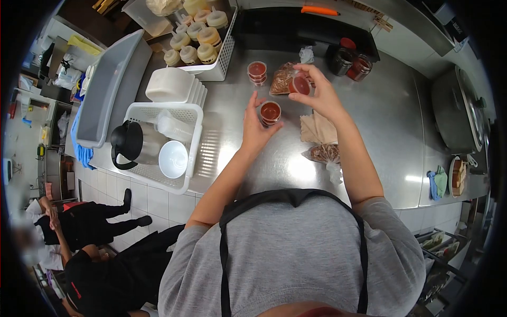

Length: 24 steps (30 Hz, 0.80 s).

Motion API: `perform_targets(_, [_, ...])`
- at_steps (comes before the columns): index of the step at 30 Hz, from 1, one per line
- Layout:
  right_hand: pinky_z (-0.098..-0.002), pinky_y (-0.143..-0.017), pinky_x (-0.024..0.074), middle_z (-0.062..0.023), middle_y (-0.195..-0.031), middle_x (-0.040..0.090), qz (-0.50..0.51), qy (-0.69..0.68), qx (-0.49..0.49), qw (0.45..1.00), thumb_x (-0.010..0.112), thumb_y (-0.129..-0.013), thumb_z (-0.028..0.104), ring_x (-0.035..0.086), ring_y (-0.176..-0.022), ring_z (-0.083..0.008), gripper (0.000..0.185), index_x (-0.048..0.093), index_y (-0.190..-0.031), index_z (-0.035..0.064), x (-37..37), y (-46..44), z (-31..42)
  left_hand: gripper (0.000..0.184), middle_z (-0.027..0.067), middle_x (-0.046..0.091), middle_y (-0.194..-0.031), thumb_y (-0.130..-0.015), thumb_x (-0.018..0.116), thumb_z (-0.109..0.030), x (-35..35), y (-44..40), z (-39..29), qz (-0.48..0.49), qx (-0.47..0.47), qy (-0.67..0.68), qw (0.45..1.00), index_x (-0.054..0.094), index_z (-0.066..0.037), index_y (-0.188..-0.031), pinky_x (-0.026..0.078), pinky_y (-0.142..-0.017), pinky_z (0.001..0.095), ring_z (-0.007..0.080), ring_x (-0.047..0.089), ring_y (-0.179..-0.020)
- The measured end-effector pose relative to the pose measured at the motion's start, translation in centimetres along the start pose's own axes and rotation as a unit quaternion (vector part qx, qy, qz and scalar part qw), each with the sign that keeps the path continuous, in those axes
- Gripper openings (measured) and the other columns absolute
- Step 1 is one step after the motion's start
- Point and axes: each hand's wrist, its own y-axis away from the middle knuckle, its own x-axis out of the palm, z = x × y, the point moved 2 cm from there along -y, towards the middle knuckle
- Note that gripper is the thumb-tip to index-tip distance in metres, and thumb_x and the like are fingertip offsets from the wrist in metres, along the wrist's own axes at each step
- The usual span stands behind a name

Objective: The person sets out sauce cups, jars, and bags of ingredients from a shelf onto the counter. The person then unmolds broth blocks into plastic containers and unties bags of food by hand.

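Between the thumb and fingers of my right hand [323,95] is a small clear sauce cup [300,86] with red sauce in it, held tilted above the table. My left hand [255,127] is beside a short stack of sauce cups [270,112], also red inside. Its fingers and thumb are spread around the stack; whether they touch it I cannot tell. Farther back stands another stack of red sauce cups [257,72]. Behind the held cup lies a clear bag of reddish-brown dry pieces [282,79].
On the steel table [391,127] are a brown cloth or paper [318,129], a second tied bag [323,153], dark jars [359,67] and a large pot [458,108]. Leftward are a white basket [196,142], squeeze bottles [206,45] and a grey tub [108,90]. Other people stand lower left.
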Motion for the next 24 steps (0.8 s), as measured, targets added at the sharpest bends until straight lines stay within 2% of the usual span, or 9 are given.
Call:
perform_targets(2, [-0.0303,-0.093,0.0396,-0.0043,-0.113,0.054,0.004,-0.012,-0.002,1.0,0.077,-0.07,0.015,0.051,-0.107,-0.0159,0.059,0.05,-0.122,0.0095,0.3,0.0,-0.4,0.101,0.014,0.049,-0.121,-0.061,0.083,-0.01,0.0,-0.6,0.4,-0.02,-0.004,0.1,0.995,0.019,-0.004,-0.14,0.033,-0.1,0.0389,0.0256,0.047,-0.114])
perform_targets(3, [-0.0307,-0.093,0.039,-0.004,-0.114,0.054,0.008,-0.022,-0.007,1.0,0.077,-0.07,0.016,0.051,-0.107,-0.0159,0.06,0.05,-0.123,0.0098,0.4,0.0,-0.6,0.101,0.014,0.049,-0.121,-0.061,0.083,-0.01,-0.4,-0.9,0.5,-0.017,-0.005,0.099,0.995,0.019,-0.004,-0.14,0.033,-0.1,0.0389,0.0256,0.047,-0.114])
perform_targets(5, [-0.0319,-0.095,0.0402,-0.006,-0.117,0.053,0.004,-0.02,0.002,1.0,0.077,-0.069,0.017,0.051,-0.109,-0.0183,0.06,0.05,-0.122,0.0096,-0.1,-0.1,-0.7,0.093,0.0121,0.05,-0.119,-0.064,0.08,-0.007,-2.3,-1.4,0.8,-0.14,0.073,0.127,0.979,0.023,-0.004,-0.137,0.038,-0.095,0.0363,0.021,0.05,-0.108])
perform_targets(9, [-0.0333,-0.096,0.0417,-0.0074,-0.118,0.053,-0.015,-0.015,0.017,1.0,0.077,-0.069,0.019,0.052,-0.11,-0.0203,0.059,0.05,-0.121,0.0096,-0.2,-0.4,-1.4,0.088,0.0118,0.051,-0.119,-0.067,0.078,-0.006,-5.8,-2.4,-0.4,-0.227,0.037,0.179,0.957,0.025,-0.005,-0.136,0.04,-0.091,0.0339,0.0189,0.052,-0.106])
perform_targets(13, [-0.0304,-0.093,0.04,-0.0051,-0.114,0.054,-0.013,-0.018,-0.019,1.0,0.077,-0.071,0.017,0.052,-0.107,-0.0163,0.059,0.05,-0.123,0.0106,0.8,-1.9,-0.7,0.087,0.0125,0.05,-0.12,-0.067,0.078,-0.006,-4.8,-2.3,-0.1,-0.174,0.054,0.166,0.969,0.025,-0.005,-0.136,0.04,-0.091,0.0343,0.019,0.052,-0.105])
perform_targets(15, [-0.0312,-0.092,0.0418,-0.006,-0.111,0.054,-0.026,0.018,-0.03,0.999,0.076,-0.071,0.017,0.053,-0.106,-0.0178,0.058,0.05,-0.122,0.0103,0.9,-3.1,0.3,0.085,0.0142,0.049,-0.121,-0.07,0.076,-0.003,-3.1,-1.6,-0.2,-0.104,0.059,0.166,0.979,0.023,-0.005,-0.136,0.042,-0.093,0.0331,0.0205,0.052,-0.106])
perform_targets(16, [-0.0312,-0.092,0.0418,-0.006,-0.111,0.054,-0.025,0.018,-0.031,0.999,0.076,-0.071,0.017,0.053,-0.106,-0.0178,0.058,0.05,-0.122,0.0103,0.9,-3.8,0.4,0.085,0.0142,0.049,-0.121,-0.07,0.076,-0.003,-2.3,-1.3,-0.3,-0.106,0.06,0.166,0.979,0.023,-0.005,-0.136,0.042,-0.093,0.0331,0.0205,0.052,-0.106])
perform_targets(21, [-0.0335,-0.089,0.045,-0.0092,-0.106,0.054,-0.055,0.056,-0.113,0.991,0.076,-0.069,0.018,0.054,-0.104,-0.0234,0.055,0.051,-0.118,0.0111,1.4,-7.4,1.2,0.086,0.0146,0.05,-0.122,-0.069,0.077,-0.007,0.4,0.0,1.0,0.002,0.015,0.068,0.998,0.023,-0.004,-0.136,0.038,-0.097,0.037,0.022,0.052,-0.108])
perform_targets(24, [-0.0348,-0.085,0.0467,-0.0113,-0.105,0.053,-0.055,0.069,-0.136,0.987,0.076,-0.067,0.017,0.055,-0.1,-0.027,0.055,0.053,-0.116,0.012,2.7,-9.1,0.9,0.085,0.015,0.05,-0.122,-0.07,0.077,-0.009,0.4,0.2,1.6,0.0,0.013,0.102,0.995,0.023,-0.003,-0.136,0.039,-0.096,0.0374,0.0225,0.052,-0.109])
